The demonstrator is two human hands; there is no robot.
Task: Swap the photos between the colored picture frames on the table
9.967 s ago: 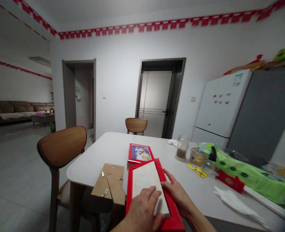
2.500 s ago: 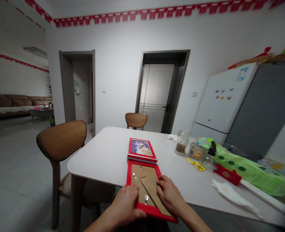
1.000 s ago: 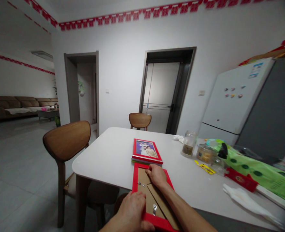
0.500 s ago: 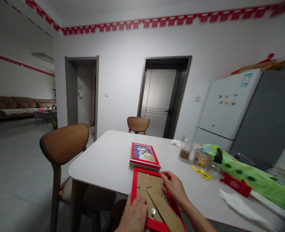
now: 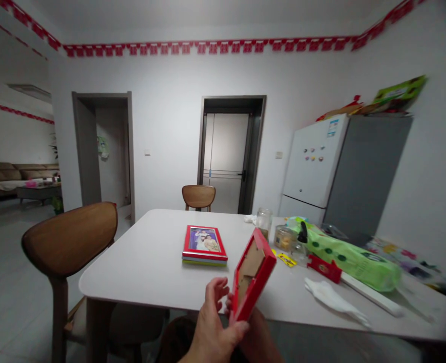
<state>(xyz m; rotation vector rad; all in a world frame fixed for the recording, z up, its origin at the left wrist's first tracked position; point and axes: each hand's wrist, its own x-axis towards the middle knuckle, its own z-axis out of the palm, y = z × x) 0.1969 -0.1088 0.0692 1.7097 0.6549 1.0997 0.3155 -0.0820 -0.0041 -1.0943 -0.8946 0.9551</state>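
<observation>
A red picture frame [image 5: 259, 282] is held up and tilted above the near table edge, its brown backing board [image 5: 250, 267] facing left. My right hand [image 5: 259, 335] grips the frame from behind and below; most of it is hidden, with fingertips showing at the frame's left edge. My left hand [image 5: 213, 322] is beside the lower corner, thumb touching the bottom edge, its other fingers raised, apart and loosely bent. Farther back on the table lies another red frame [image 5: 205, 241] with a photo of people, stacked on something with a yellow-green edge [image 5: 204, 262].
On the white table [image 5: 132, 267] stand a glass jar [image 5: 264, 222] and a lidded container [image 5: 284, 238]. To the right lie a green package [image 5: 353, 257], a red item [image 5: 324, 269], a white bar [image 5: 372, 295] and a white tissue [image 5: 332, 300]. Wooden chairs [image 5: 71, 242] flank the table.
The red frame has been lifted and turned from lying back-up to standing tilted. My left hand's fingers have come off its backing, and my right hand has moved behind it. The view has swung right.
</observation>
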